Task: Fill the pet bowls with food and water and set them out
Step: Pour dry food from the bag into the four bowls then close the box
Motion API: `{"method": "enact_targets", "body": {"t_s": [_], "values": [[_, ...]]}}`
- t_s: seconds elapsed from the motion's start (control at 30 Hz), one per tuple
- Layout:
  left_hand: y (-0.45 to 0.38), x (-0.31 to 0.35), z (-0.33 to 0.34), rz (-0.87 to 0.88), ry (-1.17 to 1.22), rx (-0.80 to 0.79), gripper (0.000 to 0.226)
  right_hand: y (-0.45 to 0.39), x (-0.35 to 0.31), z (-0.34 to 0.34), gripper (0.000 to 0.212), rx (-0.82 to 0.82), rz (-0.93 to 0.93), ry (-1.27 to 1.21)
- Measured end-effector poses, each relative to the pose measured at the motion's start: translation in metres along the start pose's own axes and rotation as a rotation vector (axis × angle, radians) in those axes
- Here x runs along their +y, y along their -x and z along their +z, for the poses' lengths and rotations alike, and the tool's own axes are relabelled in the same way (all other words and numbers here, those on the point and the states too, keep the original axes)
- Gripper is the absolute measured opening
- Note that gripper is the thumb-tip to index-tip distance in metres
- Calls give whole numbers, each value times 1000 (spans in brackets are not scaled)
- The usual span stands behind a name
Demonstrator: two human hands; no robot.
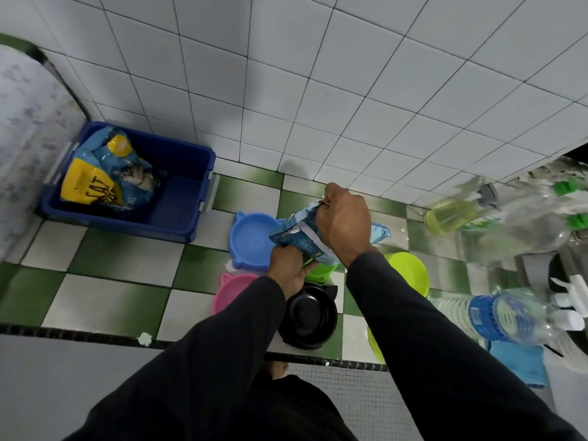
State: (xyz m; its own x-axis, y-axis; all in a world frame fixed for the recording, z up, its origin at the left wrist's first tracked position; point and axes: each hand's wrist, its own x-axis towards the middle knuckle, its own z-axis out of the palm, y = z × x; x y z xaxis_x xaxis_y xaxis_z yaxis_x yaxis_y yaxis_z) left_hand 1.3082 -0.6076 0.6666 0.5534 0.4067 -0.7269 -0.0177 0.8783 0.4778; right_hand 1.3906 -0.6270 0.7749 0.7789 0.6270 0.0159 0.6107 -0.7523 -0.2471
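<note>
A small light-blue food pouch is held above the bowls on the green-and-white checked counter. My right hand grips its upper end, and my left hand holds its lower end. Under the pouch lie a blue cat-eared bowl, a pink cat-eared bowl, a black bowl and a small green bowl that my hands partly hide. A lime-green bowl sits to the right. A water bottle with a blue label lies at the right.
A dark blue bin at the back left holds a large blue-and-yellow cat food bag. Clear bottles, one with yellowish liquid, crowd the right side. A blue cloth lies near the counter's front edge. White tiled wall runs behind.
</note>
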Motion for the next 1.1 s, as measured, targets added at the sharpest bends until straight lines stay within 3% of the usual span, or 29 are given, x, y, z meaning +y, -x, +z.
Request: {"method": "enact_targets", "body": {"t_s": [0.53,1.1], "values": [[-4,0,-10,-117,133,110,48,2,-7,9,11,-25,-79,-43],[10,3,-8,-159,214,41,45,1,-17,11,16,-92,-144,31]]}}
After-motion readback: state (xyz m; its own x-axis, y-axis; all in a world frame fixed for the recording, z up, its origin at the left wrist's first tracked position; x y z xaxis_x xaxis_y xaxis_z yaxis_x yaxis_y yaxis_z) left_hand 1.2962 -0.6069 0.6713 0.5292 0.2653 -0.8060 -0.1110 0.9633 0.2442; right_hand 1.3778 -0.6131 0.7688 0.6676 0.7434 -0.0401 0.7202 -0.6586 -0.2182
